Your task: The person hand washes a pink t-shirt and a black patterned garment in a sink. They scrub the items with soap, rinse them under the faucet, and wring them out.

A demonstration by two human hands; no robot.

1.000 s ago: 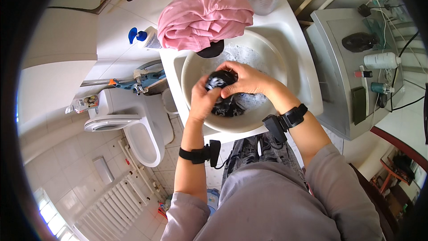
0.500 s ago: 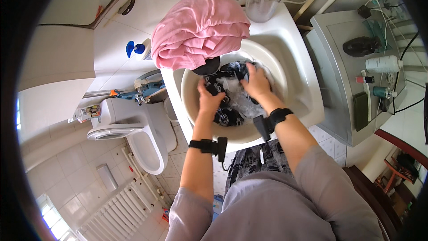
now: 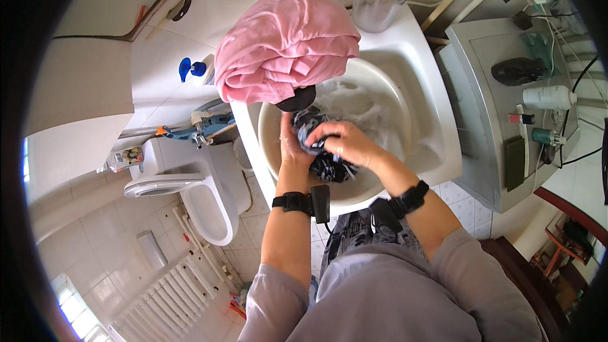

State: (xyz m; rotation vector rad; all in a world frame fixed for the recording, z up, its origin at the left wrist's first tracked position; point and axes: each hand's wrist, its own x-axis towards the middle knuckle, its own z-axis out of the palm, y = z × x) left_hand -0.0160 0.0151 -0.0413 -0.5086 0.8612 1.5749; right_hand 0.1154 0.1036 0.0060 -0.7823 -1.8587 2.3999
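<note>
Bunched in my two hands is a wet black-and-white patterned cloth, above soapy water in a cream basin. My left hand grips it from the left side, its fingers partly hidden behind the fabric. From the right, my right hand presses curled fingers into the bundle. Part of the cloth hangs down on the near side. Just beyond my hands a folded pink cloth lies draped over a dark object, which overhangs the far left of the basin.
The basin stands in a white sink. A clear pump bottle is on its far edge, and a white bottle with a blue pump is left of the pink cloth. A grey appliance holding bottles stands right; a toilet is left.
My hands have come together at the left of the basin, the right one moving left. The cloth, spread in the water before, is now gathered between them, and more suds show on the right.
</note>
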